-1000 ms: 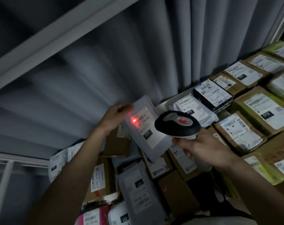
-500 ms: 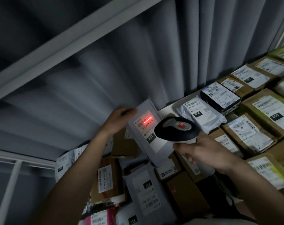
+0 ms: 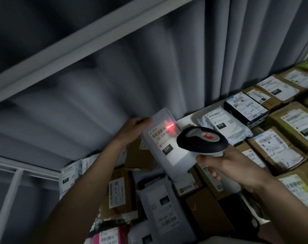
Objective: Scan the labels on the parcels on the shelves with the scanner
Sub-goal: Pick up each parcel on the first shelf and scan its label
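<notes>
My left hand (image 3: 134,127) grips the upper left edge of a flat grey parcel (image 3: 169,154), tilting it up from the pile. Its white label (image 3: 161,136) carries a barcode and a black "231" tag. My right hand (image 3: 227,168) grips the handle of a black and white scanner (image 3: 202,140), whose head points at that label from the right. A red scan line (image 3: 170,126) glows at the label's upper right corner, past the barcode's right end.
Many labelled cardboard boxes (image 3: 276,150) and grey mailer bags (image 3: 160,203) crowd the shelf below and to the right. A grey curtain (image 3: 149,67) hangs behind. A white shelf beam (image 3: 79,44) crosses overhead, and a white frame post (image 3: 7,205) stands at the left.
The red scan light has shifted from the label's left side across the barcode to its upper right corner. Both hands keep their holds; the view has drifted slightly.
</notes>
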